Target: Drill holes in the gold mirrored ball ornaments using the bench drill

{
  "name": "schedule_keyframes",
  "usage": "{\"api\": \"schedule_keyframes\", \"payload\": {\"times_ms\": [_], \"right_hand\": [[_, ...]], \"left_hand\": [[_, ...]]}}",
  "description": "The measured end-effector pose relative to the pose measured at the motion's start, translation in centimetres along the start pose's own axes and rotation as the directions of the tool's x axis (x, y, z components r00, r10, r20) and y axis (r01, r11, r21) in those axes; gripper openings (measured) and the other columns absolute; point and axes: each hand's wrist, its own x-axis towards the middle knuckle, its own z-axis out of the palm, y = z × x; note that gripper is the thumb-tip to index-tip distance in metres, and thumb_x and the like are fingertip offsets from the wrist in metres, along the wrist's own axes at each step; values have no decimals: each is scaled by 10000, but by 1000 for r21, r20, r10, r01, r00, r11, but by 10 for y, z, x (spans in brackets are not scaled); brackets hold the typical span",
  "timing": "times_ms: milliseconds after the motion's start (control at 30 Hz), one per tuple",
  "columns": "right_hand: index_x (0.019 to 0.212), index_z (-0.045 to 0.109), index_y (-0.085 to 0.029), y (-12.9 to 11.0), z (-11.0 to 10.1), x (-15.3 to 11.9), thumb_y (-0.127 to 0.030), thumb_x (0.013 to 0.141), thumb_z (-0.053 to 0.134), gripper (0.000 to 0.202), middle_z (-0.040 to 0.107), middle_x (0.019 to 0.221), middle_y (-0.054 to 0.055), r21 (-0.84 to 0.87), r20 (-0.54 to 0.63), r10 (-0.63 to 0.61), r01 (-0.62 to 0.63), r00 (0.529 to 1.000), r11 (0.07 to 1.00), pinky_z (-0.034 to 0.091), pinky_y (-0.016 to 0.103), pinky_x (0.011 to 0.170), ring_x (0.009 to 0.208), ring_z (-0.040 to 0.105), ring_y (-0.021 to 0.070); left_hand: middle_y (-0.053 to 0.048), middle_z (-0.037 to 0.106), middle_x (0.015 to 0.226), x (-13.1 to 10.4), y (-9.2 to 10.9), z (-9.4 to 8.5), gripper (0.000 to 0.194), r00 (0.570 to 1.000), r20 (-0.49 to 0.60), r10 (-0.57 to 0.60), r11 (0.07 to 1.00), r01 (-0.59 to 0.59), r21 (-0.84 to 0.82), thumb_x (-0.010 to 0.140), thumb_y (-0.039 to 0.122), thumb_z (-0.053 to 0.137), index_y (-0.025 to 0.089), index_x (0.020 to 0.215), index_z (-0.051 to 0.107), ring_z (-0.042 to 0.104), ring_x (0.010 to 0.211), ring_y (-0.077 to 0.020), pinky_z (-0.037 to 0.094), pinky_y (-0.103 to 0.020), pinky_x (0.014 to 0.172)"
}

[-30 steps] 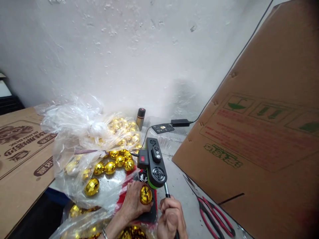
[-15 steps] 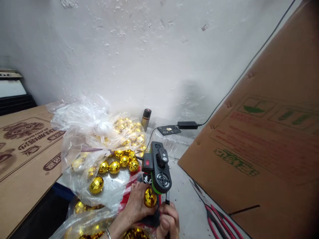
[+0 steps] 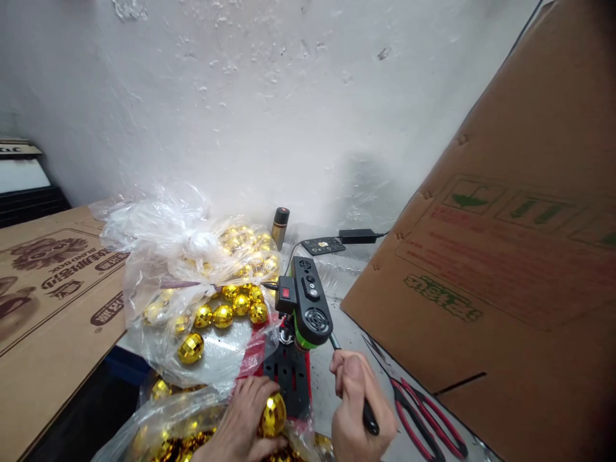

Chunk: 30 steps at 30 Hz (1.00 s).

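Near the bottom edge my left hand [image 3: 243, 420] pinches a gold mirrored ball [image 3: 274, 415] between thumb and fingers. Below that hand lies a clear plastic bag [image 3: 163, 410] with more gold balls in it. My right hand [image 3: 360, 407] is wrapped around the black grip of a metal lever [image 3: 369, 420] that runs up to a small bench machine. This machine has a black head [image 3: 312, 305] with round vents, a box with a red switch [image 3: 285, 292], a green strip, and a slotted black base plate [image 3: 289, 372] with red edges.
A knotted clear bag [image 3: 158, 256] of gold balls stands left of the machine, with loose balls [image 3: 222, 316] at its opening. Red-handled scissors [image 3: 430, 417] lie on the right beside a tall cardboard box [image 3: 505, 244]. Behind are a spray can [image 3: 280, 228] and a power adapter [image 3: 357, 236].
My left hand has drawn the gold ball away from the machine, down and to the left. My right hand and the lever have swung up and to the right.
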Motion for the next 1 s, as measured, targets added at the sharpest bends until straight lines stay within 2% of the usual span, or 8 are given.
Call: {"api": "schedule_keyframes", "payload": {"times_ms": [167,267,433,667,767,867,933,1000], "right_hand": [[733,522,-211,9,-1,-14,-162,1072,492,344,520,680,-25,10,-7,-34,34,999,999,358,272,540,576,493,111],[753,512,-211,11,-1,-15,-140,1067,479,324,515,703,-28,-5,0,-55,55,998,998,366,259,547,592,494,103],[758,490,-215,13,-2,-16,-113,1067,461,328,495,715,-31,-10,9,-88,89,996,996,381,246,570,630,503,103],[721,462,-219,12,-5,-18,-113,1071,456,366,497,711,-29,-6,29,-84,84,996,996,395,254,593,655,526,112],[732,476,-217,9,-4,-17,-115,1075,452,358,499,712,-31,-4,22,-73,73,997,997,391,251,589,652,527,107],[767,523,-214,5,-1,-14,-137,1084,454,334,507,718,-32,-7,6,-32,32,999,999,374,255,567,625,505,101],[760,528,-214,3,1,-11,-148,1087,464,340,495,707,-34,1,0,-12,12,1000,1000,373,261,572,625,498,104],[735,509,-217,1,1,-8,-153,1090,464,364,477,692,-35,18,0,-9,9,1000,1000,387,267,595,638,503,110]], "left_hand": [[-144,709,1368,-16,-27,-19,745,994,-70,81,985,-69,155,917,744,628,268,1484,551,668,1225,-363,544,-513,1033],[-141,662,1435,25,-36,-72,437,980,-171,-103,936,154,316,1091,445,430,243,1453,569,619,1309,-330,504,-536,1105],[-213,694,1309,93,-57,-141,392,955,-85,-284,811,287,511,869,120,649,151,1259,659,644,1245,-393,507,-544,1057],[-192,707,1343,89,-50,-148,476,943,-99,-318,868,331,370,908,271,675,156,1365,606,666,1240,-377,511,-502,1061],[-135,749,1256,75,-29,-141,582,868,-205,-453,888,416,-197,942,559,665,181,1382,609,720,1121,-337,579,-449,969],[-98,791,1110,63,-6,-120,576,773,-17,-634,425,330,-843,872,648,754,178,1203,710,754,952,-261,634,-349,821],[-92,806,1034,59,6,-102,471,734,178,-656,68,291,-954,879,579,797,164,1095,739,753,839,-208,642,-288,724],[-84,813,985,58,15,-86,348,692,297,-658,-136,279,-951,919,477,789,158,1051,744,745,768,-173,636,-247,665]]}}
